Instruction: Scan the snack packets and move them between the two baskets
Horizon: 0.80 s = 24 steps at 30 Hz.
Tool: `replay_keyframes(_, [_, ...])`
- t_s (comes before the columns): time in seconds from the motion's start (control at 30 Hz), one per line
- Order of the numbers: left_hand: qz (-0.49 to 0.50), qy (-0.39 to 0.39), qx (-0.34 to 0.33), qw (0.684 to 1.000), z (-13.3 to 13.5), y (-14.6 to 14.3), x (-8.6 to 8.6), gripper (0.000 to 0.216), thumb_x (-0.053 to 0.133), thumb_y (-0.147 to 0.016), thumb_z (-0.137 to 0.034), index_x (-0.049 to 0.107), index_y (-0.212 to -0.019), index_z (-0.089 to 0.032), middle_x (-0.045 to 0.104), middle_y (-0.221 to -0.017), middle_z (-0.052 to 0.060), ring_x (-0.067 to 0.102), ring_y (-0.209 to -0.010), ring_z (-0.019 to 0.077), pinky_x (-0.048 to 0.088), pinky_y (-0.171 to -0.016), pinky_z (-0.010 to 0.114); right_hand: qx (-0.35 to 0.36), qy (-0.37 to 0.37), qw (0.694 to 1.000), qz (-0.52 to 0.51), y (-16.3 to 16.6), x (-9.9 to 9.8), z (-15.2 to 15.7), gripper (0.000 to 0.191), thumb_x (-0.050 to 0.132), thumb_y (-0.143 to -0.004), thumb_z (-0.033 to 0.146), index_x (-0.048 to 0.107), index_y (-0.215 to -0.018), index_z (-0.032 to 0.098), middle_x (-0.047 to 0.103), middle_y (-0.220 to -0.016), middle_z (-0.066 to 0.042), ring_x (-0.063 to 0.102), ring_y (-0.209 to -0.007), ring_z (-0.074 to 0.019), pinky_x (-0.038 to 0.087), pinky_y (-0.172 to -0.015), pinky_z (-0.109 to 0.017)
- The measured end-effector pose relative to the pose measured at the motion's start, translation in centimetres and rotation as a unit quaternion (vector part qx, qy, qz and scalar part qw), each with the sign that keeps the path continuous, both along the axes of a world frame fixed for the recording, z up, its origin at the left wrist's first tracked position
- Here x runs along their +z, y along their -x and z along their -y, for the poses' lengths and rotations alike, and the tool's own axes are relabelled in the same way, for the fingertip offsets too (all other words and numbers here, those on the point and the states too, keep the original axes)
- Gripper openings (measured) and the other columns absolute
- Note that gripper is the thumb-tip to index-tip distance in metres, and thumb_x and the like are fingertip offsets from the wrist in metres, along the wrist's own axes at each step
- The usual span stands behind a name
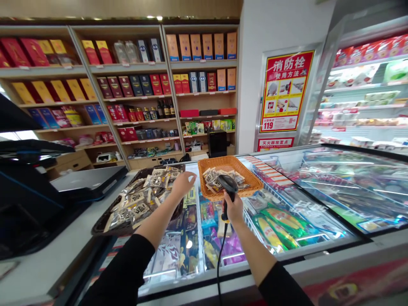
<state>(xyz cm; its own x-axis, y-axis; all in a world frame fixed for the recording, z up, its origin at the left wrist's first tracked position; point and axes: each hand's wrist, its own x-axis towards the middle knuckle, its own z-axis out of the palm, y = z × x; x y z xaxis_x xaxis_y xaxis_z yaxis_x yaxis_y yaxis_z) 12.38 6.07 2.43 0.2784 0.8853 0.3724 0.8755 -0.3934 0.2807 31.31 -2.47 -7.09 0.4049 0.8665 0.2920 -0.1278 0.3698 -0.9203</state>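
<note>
In my right hand (235, 208) is a black handheld barcode scanner (228, 182), its head over the near part of an orange-brown wicker basket (208, 193). A black cord hangs down from its handle. Inside that basket lie several small snack packets (211, 177), partly hidden by the scanner. My left hand (183, 185) hovers at the right side of a dark brown basket (102, 227), fingers loosely curled and apart, with nothing visible in them. Heaped in the dark basket are many clear packets with dark lettering (138, 198).
Both baskets rest on a glass-topped chest freezer (318, 191) with bagged goods inside. At left are a counter (35, 263), a flat-topped scale (92, 178) and a black terminal (25, 191). Shelves of boxed bottles (137, 87) stand behind. An open refrigerated case (363, 102) is at right.
</note>
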Motion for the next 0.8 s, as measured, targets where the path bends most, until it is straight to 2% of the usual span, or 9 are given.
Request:
replay_keyframes(0.1, [-0.068,0.059,0.194,0.977,0.7,3.4,1.0,0.045,0.057,-0.079,-0.047,0.064,-0.108,-0.014,0.062,-0.118,0.021,0.058,-0.11,0.0365,0.045,-0.088,0.042,0.023,-0.008,1.0,0.018,0.5,-0.2,0.1,0.037,0.058,-0.079,0.056,0.054,-0.081,0.019,0.05,-0.044,0.006,0.046,-0.032,-0.0127,0.038,-0.034,-0.024])
replay_keyframes(0.17, [-0.089,0.122,0.247,0.957,1.2,5.4,0.7,0.062,0.072,-0.066,-0.048,0.059,-0.115,-0.013,0.062,-0.116,0.025,0.058,-0.109,0.0398,0.046,-0.085,0.043,0.041,-0.011,0.999,0.023,0.8,-0.3,0.3,0.037,0.059,-0.079,0.055,0.055,-0.083,0.018,0.051,-0.043,0.006,0.047,-0.032,-0.0132,0.038,-0.034,-0.024])
replay_keyframes(0.3, [0.027,0.125,0.259,0.958,1.7,7.4,-1.0,0.074,0.086,-0.045,-0.037,0.059,-0.11,-0.015,0.067,-0.109,0.021,0.06,-0.106,0.0372,0.046,-0.081,0.036,0.055,-0.014,0.998,0.013,0.8,-0.1,0.7,0.037,0.06,-0.078,0.054,0.056,-0.085,0.018,0.05,-0.042,0.007,0.045,-0.031,-0.0132,0.037,-0.033,-0.024])
replay_keyframes(0.43, [0.284,0.095,0.229,0.926,1.6,7.5,-1.1,0.045,0.086,-0.048,-0.024,0.064,-0.087,-0.018,0.069,-0.079,0.007,0.065,-0.088,0.0281,0.045,-0.07,0.029,0.05,-0.017,0.999,-0.003,0.6,0.1,1.0,0.034,0.059,-0.08,0.054,0.054,-0.084,0.02,0.05,-0.043,0.007,0.046,-0.031,-0.0131,0.037,-0.033,-0.024])
replay_keyframes(0.5, [0.413,0.123,0.21,0.878,1.5,7.0,-0.3,0.028,0.081,-0.056,-0.02,0.064,-0.078,-0.018,0.064,-0.066,0.003,0.065,-0.073,0.0227,0.045,-0.063,0.027,0.056,-0.016,0.998,0.006,0.6,0.1,1.0,0.034,0.06,-0.08,0.054,0.054,-0.083,0.02,0.05,-0.043,0.007,0.046,-0.032,-0.0134,0.038,-0.033,-0.024])
replay_keyframes(0.53, [0.488,0.143,0.201,0.837,1.3,6.7,0.2,0.02,0.078,-0.062,-0.019,0.063,-0.076,-0.018,0.062,-0.063,0.002,0.063,-0.067,0.0197,0.046,-0.06,0.026,0.059,-0.014,0.998,0.015,0.6,0.1,1.0,0.035,0.06,-0.079,0.054,0.054,-0.082,0.02,0.05,-0.043,0.006,0.047,-0.032,-0.0136,0.038,-0.033,-0.024])
replay_keyframes(0.67, [0.752,0.195,0.152,0.612,0.1,4.9,1.9,0.005,0.059,-0.082,-0.017,0.057,-0.077,-0.017,0.061,-0.066,0.001,0.059,-0.056,0.0118,0.048,-0.054,0.022,0.065,-0.02,0.997,0.042,0.7,-0.3,0.7,0.037,0.059,-0.08,0.056,0.054,-0.081,0.019,0.05,-0.043,0.006,0.045,-0.031,-0.0132,0.037,-0.033,-0.024])
replay_keyframes(0.73, [0.791,0.219,0.143,0.553,-0.8,3.9,2.1,0.004,0.057,-0.084,-0.016,0.057,-0.081,-0.017,0.061,-0.067,0.001,0.06,-0.058,0.0117,0.05,-0.053,0.022,0.068,-0.029,0.996,0.049,0.7,-0.4,0.7,0.036,0.057,-0.081,0.054,0.053,-0.082,0.019,0.05,-0.044,0.006,0.045,-0.032,-0.0129,0.038,-0.034,-0.024])
replay_keyframes(0.8, [0.805,0.237,0.126,0.53,-1.8,2.9,1.9,0.003,0.058,-0.085,-0.014,0.058,-0.083,-0.017,0.063,-0.07,0.002,0.062,-0.061,0.012,0.052,-0.055,0.021,0.066,-0.037,0.995,0.063,0.7,-0.3,0.9,0.034,0.056,-0.082,0.053,0.052,-0.08,0.019,0.05,-0.044,0.006,0.047,-0.033,-0.0129,0.038,-0.035,-0.024])
